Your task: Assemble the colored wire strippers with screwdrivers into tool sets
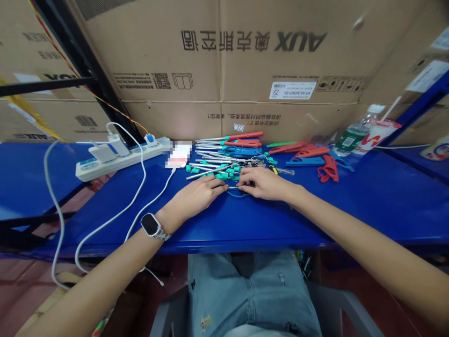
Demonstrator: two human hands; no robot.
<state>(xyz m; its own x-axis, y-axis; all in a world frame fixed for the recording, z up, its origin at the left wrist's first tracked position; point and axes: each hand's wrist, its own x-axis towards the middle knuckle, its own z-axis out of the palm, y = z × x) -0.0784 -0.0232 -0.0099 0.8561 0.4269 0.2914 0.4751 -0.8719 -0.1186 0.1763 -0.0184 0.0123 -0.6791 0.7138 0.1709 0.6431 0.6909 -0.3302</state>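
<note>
Low over the blue table point(210, 224), a thin metal rod point(233, 187) spans the gap between my two hands. My left hand point(201, 194), with a watch on its wrist, pinches the rod's left end. The right end is between the closed fingers of my right hand point(261, 184). A thin blue wire point(238, 195) curves just below the rod. Right behind my hands lies a pile of metal tubes point(210, 153) with green ends, some fitted to red and blue handles.
A white power strip point(122, 161) with plugs and cables sits at the left, beside a phone point(179, 153). Orange and blue plastic handles point(308, 152) lie right of the pile. A bottle point(352, 135) and a cup point(380, 133) stand farther right, before a cardboard wall point(245, 61).
</note>
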